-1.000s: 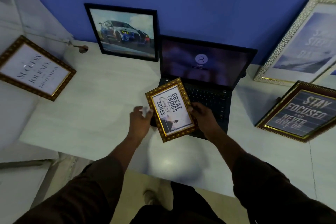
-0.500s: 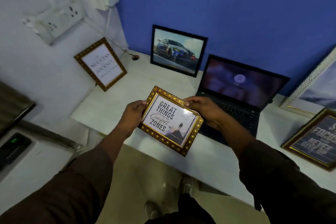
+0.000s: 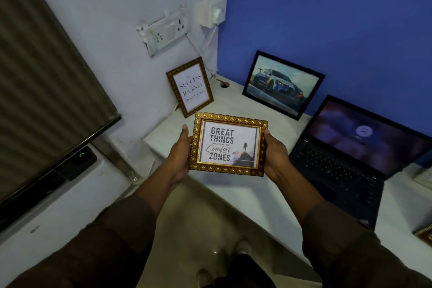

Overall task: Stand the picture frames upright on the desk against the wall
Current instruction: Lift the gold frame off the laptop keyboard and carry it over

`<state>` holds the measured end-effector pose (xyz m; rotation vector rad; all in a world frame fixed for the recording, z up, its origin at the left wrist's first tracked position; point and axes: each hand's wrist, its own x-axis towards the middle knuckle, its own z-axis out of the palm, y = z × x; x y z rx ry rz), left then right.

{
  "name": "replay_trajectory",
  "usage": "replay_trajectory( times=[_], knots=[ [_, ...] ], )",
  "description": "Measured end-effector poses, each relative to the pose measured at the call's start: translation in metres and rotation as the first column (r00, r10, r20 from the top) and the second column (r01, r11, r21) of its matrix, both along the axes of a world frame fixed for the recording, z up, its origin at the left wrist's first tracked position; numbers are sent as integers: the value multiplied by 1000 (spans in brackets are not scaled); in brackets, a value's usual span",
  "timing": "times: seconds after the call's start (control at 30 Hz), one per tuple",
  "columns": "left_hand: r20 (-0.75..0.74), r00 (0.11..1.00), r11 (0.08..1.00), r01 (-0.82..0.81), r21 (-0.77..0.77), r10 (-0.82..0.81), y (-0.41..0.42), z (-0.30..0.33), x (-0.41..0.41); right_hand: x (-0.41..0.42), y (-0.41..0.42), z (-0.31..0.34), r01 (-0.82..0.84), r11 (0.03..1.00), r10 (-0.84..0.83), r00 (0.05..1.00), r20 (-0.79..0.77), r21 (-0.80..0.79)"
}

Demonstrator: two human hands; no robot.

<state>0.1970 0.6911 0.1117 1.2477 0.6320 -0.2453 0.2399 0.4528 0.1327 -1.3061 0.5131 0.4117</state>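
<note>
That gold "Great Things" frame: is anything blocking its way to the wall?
Nothing visible. Both the left hand and the right hand hold the "Great Things" frame, with bare desk between the "Success" frame and the car picture.

Long dark brown sleeves [image 3: 112,238] cover both forearms down to the wrists, hands bare, light shoes [image 3: 243,246] showing below.

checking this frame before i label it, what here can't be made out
All in the head view:
- Back of the held frame: faces away, so any stand is hidden.
- Fingers of the left hand and right hand: mostly behind the frame.
- Small line under "THINGS": too small to read.
- Frame at the right edge: cut off, only a corner shows.
- Car picture foot: whether it touches the blue wall cannot be told.
</note>
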Motion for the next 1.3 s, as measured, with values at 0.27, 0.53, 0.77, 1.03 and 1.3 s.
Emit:
replay_trajectory(
  times=[0.27, 0.53, 0.77, 1.03, 1.3],
  knots=[
    [-2, 973, 914, 216, -343, -231, 8, 6, 31, 44, 10, 13, -93, 984, 110, 988, 112, -150],
    [-82, 991, 945, 77, -317, -109, -5, -3, 86, 93, -9, 1, -155, 970, 179, 977, 119, -185],
    [-117, 992, 956, -84, -280, 52, -32, -23, 122, 136, -21, -27, -222, 935, 268, 953, 141, -277],
    [-120, 990, 965, -97, -243, 69, -31, -43, 156, 167, -23, -58, -309, 902, 354, 930, 104, -302],
    [-119, 993, 982, -1, -187, -22, -21, -64, 217, 207, -21, -75, -277, 941, 287, 958, 26, -194]
  ],
)
